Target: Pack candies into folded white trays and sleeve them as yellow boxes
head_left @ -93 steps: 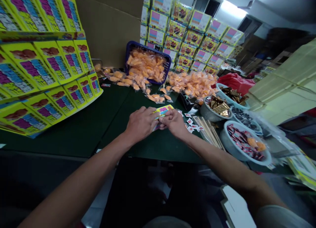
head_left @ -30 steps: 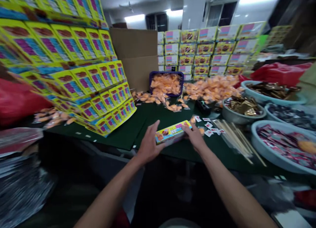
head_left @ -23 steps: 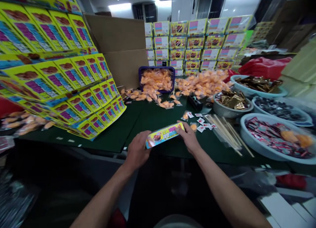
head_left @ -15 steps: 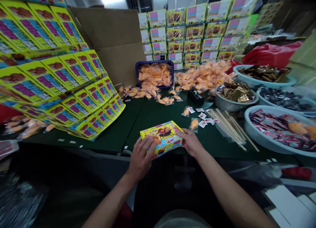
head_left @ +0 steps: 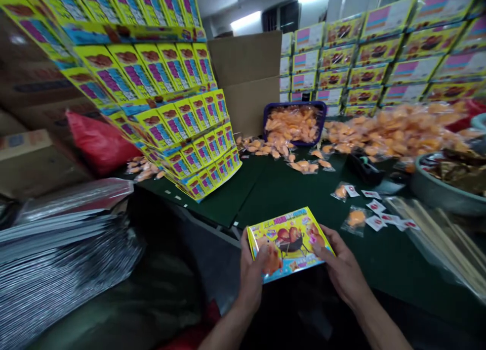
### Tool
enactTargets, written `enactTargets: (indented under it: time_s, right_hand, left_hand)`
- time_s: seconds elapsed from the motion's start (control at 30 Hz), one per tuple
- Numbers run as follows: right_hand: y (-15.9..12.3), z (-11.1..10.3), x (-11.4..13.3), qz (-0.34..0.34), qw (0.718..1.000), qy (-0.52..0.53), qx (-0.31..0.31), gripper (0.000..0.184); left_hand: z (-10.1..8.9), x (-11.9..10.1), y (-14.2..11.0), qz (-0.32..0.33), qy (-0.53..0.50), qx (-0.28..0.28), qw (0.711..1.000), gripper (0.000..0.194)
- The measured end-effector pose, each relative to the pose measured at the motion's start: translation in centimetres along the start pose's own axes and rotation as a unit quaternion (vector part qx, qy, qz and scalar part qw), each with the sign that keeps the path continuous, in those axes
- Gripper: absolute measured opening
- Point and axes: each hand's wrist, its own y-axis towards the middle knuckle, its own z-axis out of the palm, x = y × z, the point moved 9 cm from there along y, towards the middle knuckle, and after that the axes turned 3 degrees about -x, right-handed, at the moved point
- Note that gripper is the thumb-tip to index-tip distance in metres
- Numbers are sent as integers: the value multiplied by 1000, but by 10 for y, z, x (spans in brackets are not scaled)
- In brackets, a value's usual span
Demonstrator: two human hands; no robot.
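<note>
Between my two hands is a yellow and blue printed carton (head_left: 290, 244), its large face with a grill picture turned up toward me. My left hand (head_left: 251, 269) grips its left end, thumb on the front face. On the right end my right hand (head_left: 339, 261) is closed the same way, thumb on top. The carton is over the near edge of the dark green table (head_left: 273, 188). Just beyond my right hand lie a bagged orange piece (head_left: 356, 218) and several small white printed packets (head_left: 375, 207).
Tall stacked cartons (head_left: 178, 115) rise at the left. A purple basket (head_left: 267, 122) of bagged orange pieces stands at the back, beside a loose heap (head_left: 387, 132). A tape dispenser (head_left: 364, 167), wooden sticks (head_left: 444, 233) and a bowl (head_left: 429, 180) are at right. Silvery plastic sheets (head_left: 68, 259) lie lower left.
The view has swung to the left. The carton is tipped up so its large face shows more fully, and my left hand has moved from its top to its left end.
</note>
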Motion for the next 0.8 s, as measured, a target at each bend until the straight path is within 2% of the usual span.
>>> enactTargets:
  time_s: [0.1, 0.17, 0.23, 0.33, 0.4, 0.47, 0.5, 0.53, 0.57, 0.63, 0.67, 0.7, 0.73, 0.8]
  right_hand:
    - [-10, -5, 2, -13, 999, -47, 5, 73]
    - [-16, -9, 8, -31, 996, -79, 2, 70]
    - [-18, 1, 17, -62, 994, -91, 12, 68]
    - [-1, 50, 25, -103, 990, -68, 63, 65]
    - [16, 83, 23, -122, 986, -67, 94, 69]
    - [22, 87, 19, -159, 982, -80, 68, 71]
    - [20, 77, 14, -166, 981, -86, 45, 68]
    - [16, 60, 5, -159, 983, -87, 17, 63]
    - [14, 38, -6, -146, 986, -82, -25, 57]
    - [18, 1, -23, -130, 982, -85, -107, 52]
    - [29, 2, -28, -133, 983, -84, -99, 54]
    - [44, 17, -28, -141, 984, -81, -72, 58]
    - [60, 42, -26, -152, 984, -78, -42, 64]
    - [82, 112, -15, -175, 981, -67, 41, 77]
  left_hand:
    - [11, 5, 0, -2, 28, -6, 1000, 109]
    - [19, 4, -1, 5, 56, 12, 998, 108]
    - [17, -7, -2, 16, 88, 15, 996, 104]
    - [-13, -51, 17, 32, 158, -45, 986, 89]
    - [-46, -93, 41, 72, 177, -157, 969, 82]
    - [-55, -122, 63, 114, 169, -208, 957, 87]
    - [-49, -125, 71, 133, 165, -213, 954, 89]
    - [-36, -121, 75, 141, 161, -209, 954, 90]
    - [-17, -106, 78, 127, 157, -186, 962, 91]
    - [26, -59, 78, 75, 131, -129, 980, 96]
    - [48, -38, 78, 68, 108, -93, 987, 100]
    - [64, -23, 80, 76, 82, -77, 991, 105]
    - [72, -13, 82, 86, 64, -74, 992, 110]
    - [72, -3, 90, 86, 68, -93, 990, 118]
